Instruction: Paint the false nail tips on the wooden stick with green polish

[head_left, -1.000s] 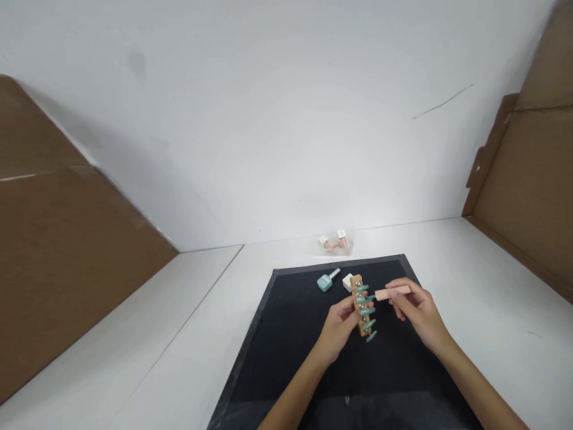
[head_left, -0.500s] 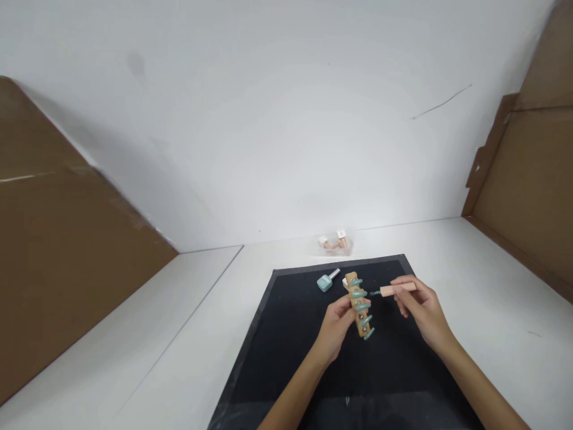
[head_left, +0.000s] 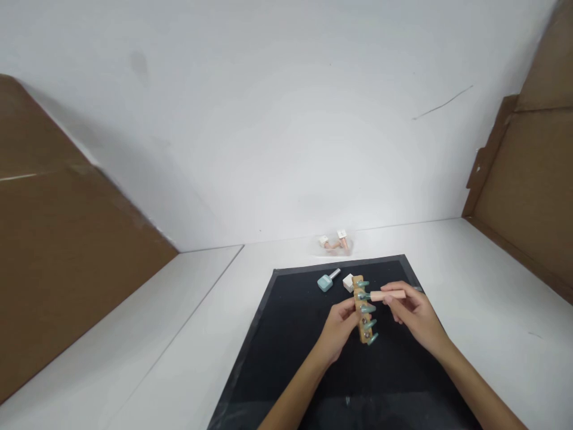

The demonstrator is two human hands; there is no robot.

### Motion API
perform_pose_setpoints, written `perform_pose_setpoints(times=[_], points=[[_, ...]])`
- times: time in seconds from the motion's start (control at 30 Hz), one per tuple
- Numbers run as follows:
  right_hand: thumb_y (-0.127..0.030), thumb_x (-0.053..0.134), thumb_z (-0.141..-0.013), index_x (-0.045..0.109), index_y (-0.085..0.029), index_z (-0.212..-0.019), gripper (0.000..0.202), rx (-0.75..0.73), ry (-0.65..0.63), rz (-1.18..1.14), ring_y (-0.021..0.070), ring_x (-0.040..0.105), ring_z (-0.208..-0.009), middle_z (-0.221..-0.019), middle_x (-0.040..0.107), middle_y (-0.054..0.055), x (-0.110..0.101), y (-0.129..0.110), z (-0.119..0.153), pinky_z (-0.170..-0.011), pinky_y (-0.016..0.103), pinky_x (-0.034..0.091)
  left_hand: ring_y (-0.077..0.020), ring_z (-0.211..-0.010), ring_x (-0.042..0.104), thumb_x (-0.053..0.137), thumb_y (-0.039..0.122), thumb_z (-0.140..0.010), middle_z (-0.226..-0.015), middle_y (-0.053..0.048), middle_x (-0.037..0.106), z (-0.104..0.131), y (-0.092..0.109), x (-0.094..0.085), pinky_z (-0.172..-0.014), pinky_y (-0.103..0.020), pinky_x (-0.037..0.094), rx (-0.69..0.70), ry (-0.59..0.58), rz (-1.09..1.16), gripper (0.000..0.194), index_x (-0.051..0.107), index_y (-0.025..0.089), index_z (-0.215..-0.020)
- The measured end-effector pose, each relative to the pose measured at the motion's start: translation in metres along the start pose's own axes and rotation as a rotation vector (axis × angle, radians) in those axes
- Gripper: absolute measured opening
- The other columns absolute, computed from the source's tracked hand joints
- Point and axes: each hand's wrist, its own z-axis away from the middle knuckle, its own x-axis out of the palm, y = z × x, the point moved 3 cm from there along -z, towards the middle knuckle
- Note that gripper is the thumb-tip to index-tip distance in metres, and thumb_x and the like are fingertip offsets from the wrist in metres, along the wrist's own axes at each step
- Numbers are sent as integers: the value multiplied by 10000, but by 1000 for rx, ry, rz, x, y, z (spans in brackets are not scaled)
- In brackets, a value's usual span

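My left hand (head_left: 338, 329) is closed around a tan wooden holder (head_left: 364, 333), tilted slightly from upright. Several glossy teal nail tips (head_left: 369, 309) stick out from its right side. My right hand (head_left: 416, 313) pinches the pale pink handle of a polish brush (head_left: 388, 295), held nearly level. The brush's bristle end meets the second nail tip from the top; the exact contact is too small to tell. Behind the holder stands a white bottle (head_left: 348, 282), partly covered by it. A teal polish bottle (head_left: 325, 282) with a silver cap lies to its left.
A black mat (head_left: 286, 346) lies under my hands on the white table (head_left: 197, 334). Beyond its far edge is a clear tray (head_left: 333, 251) holding pink-handled items with white tops. Brown cardboard panels (head_left: 67, 251) stand at left and right (head_left: 528, 179), before a white wall.
My left hand and the holder have shifted a little to the right, showing more of the white bottle. The brush has moved left, from beside the nail tips onto the second one.
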Motion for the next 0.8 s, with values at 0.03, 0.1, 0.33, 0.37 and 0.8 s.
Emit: perform_pose_setpoints(times=[0.03, 0.1, 0.33, 0.37, 0.8], points=[[-453, 586, -730, 609, -186, -809, 280, -3, 10, 3, 102, 414, -397, -471, 444, -56, 0, 0, 0, -384, 225, 390, -141, -651, 552, 686, 388, -602, -714, -47, 663, 0, 0, 0, -665, -265, 415, -3, 3, 6, 298, 694, 144, -772], [-450, 588, -730, 610, -187, -803, 274, -12, 29, -2, 99, 415, -395, -478, 455, -52, -1, -1, 0, -376, 220, 392, -144, -649, 552, 692, 381, -594, -701, -48, 661, 1, 0, -1, -658, -265, 415, -10, 9, 21, 289, 695, 142, -756], [-443, 589, -725, 604, -194, -804, 261, 16, 51, -41, 103, 417, -400, -502, 466, -45, -2, 0, 0, -382, 230, 389, -140, -644, 553, 696, 336, -594, -689, -49, 661, 3, 1, -4, -631, -252, 412, -30, 19, 99, 248, 698, 148, -754], [-448, 587, -725, 601, -195, -805, 265, 20, 49, -45, 105, 416, -402, -504, 465, -45, -2, 0, 0, -385, 234, 388, -140, -646, 553, 696, 336, -593, -693, -52, 662, 4, 1, -4, -630, -250, 411, -31, 19, 106, 250, 699, 147, -755], [-419, 594, -737, 589, -184, -808, 245, 10, 74, -139, 92, 406, -391, -509, 469, -49, -4, 7, -1, -380, 218, 349, -143, -646, 560, 696, 306, -579, -713, -70, 672, 3, 3, -5, -654, -268, 414, -39, 64, 130, 264, 703, 135, -780]])
